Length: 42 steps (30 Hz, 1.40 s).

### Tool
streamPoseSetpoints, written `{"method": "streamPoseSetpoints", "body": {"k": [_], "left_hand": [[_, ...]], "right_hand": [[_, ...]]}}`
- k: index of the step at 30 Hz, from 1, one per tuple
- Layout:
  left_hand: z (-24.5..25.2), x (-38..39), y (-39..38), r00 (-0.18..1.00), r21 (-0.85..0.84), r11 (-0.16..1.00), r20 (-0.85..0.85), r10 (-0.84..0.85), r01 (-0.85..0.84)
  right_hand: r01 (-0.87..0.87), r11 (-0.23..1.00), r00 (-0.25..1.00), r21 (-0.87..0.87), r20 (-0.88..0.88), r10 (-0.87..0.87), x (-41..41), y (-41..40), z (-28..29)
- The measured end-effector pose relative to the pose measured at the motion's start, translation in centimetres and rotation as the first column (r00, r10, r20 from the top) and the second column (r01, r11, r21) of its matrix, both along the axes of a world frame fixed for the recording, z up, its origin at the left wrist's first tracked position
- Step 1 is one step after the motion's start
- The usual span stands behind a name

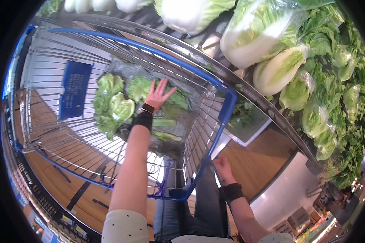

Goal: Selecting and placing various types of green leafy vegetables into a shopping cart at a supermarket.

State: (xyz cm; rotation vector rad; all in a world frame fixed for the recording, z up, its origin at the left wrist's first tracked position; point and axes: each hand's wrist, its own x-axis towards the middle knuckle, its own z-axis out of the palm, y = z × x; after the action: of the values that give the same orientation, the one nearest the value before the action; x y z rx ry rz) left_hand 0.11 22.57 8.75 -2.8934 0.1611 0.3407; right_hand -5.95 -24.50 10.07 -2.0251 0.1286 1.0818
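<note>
My left hand [159,95] reaches down into a wire shopping cart [228,106] with blue rails. Its fingers are spread over leafy greens [176,98] in clear plastic; whether the palm presses on them cannot be made out. Heads of green lettuce [121,106] sit beside the wrist, towards the cart's far end. Pale green stalks [164,122] lie under the plastic, closer to me. Outside the cart, by my leg, hangs my right hand [223,168] with its fingers partly curled and nothing visible in them. A black band circles each wrist.
A metal-edged produce shelf [255,103] curves along the cart's right side. It bears wrapped napa cabbages [249,39] and wrapped lettuces [314,120]. Below its edge, a white-rimmed bin [252,141] holds greens. A blue sign [76,89] hangs on the cart's wires. Stocked shelving [45,212] stands at left.
</note>
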Motion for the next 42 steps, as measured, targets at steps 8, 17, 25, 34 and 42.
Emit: {"method": "streamPoseSetpoints", "body": {"k": [8, 17, 25, 34, 42], "left_hand": [[1.9, -0.7, 0.4, 0.996, -0.15, 0.986, 0.045, -0.074, 0.08], [20.0, -1.0, -2.5, 0.958, -0.276, 0.928, 0.065, 0.278, -0.25], [39.5, -7.1, -11.5, 0.908, -0.866, 0.388, -0.158, 0.387, -0.316], [35.7, -3.5, -24.0, 0.764, -0.803, 0.038, -0.55, 0.338, -0.594], [31.3, -6.0, -23.3, 0.844, -0.845, 0.315, -0.256, 0.471, -0.432]], "right_hand": [[-0.021, 0.994, 0.996, -0.107, 0.082, 0.03, 0.7, 0.4, 1.1], [0.354, 0.887, 0.896, 0.297, 0.165, -0.413, 5.4, 8.4, 12.9], [-0.198, 0.521, 0.978, 0.83, 0.2, 0.054, 7.6, 11.6, 25.7], [0.538, 0.598, 0.833, 0.594, -0.486, -0.265, 7.2, 5.9, 28.4], [0.877, 0.402, 0.474, 0.264, -0.622, -0.624, 7.7, 4.2, 15.1]]}}
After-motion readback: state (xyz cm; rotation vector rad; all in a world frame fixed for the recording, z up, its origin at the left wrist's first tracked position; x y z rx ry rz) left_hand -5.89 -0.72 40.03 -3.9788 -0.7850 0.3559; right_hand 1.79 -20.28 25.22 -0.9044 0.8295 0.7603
